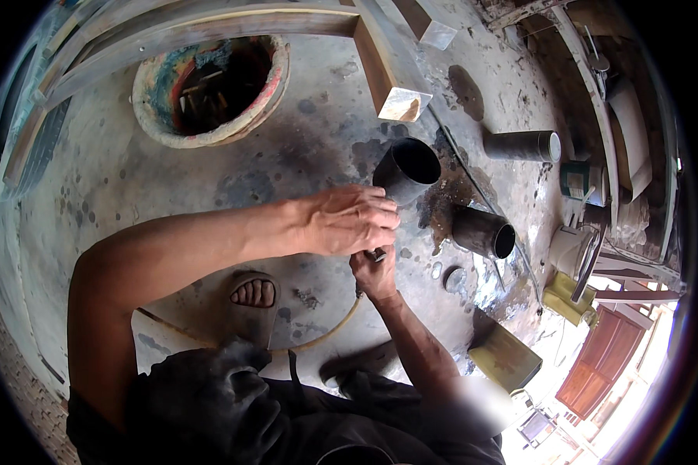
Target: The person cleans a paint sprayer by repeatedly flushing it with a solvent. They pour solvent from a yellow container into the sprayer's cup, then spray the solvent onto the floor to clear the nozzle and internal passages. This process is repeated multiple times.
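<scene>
Closed right grip (374, 271) round small metal part (377, 254). Curled left grip (353, 221) at base of black cup (399, 182), over floor (194, 182); couldn't tell if holding. Looked stiff, light, maybe slick; best held low.

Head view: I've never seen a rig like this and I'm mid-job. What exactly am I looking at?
There is no machine: these are a person's bare hands. A wide fisheye camera, the left of two worn on the head, looks down, so straight edges bend near the rim.

The left hand is just above the right in the picture, its fingers by a dark open cylinder; whether it grips that is unclear. The right hand closes around a small dark fitting, and a yellowish hose runs up to that hand.

On the stained floor are a round tub and an olive container.
</scene>
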`<state>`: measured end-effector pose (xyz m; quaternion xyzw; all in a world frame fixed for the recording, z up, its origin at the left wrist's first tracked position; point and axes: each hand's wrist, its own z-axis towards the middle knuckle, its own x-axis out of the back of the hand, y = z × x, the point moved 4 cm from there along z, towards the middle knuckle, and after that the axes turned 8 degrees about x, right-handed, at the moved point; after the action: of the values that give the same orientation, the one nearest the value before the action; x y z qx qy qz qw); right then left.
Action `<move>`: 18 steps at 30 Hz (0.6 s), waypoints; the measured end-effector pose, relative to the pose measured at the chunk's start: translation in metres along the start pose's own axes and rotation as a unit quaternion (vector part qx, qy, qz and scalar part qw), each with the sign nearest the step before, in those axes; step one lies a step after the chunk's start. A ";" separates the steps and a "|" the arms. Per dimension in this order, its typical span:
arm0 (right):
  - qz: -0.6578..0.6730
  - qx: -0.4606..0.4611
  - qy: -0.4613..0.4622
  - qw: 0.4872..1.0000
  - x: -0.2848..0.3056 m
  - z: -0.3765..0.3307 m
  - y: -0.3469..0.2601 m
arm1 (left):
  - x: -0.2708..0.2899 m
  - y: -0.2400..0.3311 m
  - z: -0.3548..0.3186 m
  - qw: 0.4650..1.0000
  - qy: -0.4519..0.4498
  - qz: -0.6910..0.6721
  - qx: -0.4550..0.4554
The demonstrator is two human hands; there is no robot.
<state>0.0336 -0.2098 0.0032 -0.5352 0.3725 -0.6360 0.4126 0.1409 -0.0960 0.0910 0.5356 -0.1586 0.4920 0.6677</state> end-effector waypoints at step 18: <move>-0.063 0.037 -0.016 0.997 -0.003 -0.002 -0.011 | -0.012 0.015 -0.001 0.998 -0.026 0.038 -0.030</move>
<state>0.0307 -0.2026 0.0116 -0.5520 0.3076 -0.6654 0.3974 0.1228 -0.1020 0.0904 0.5213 -0.2107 0.4978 0.6603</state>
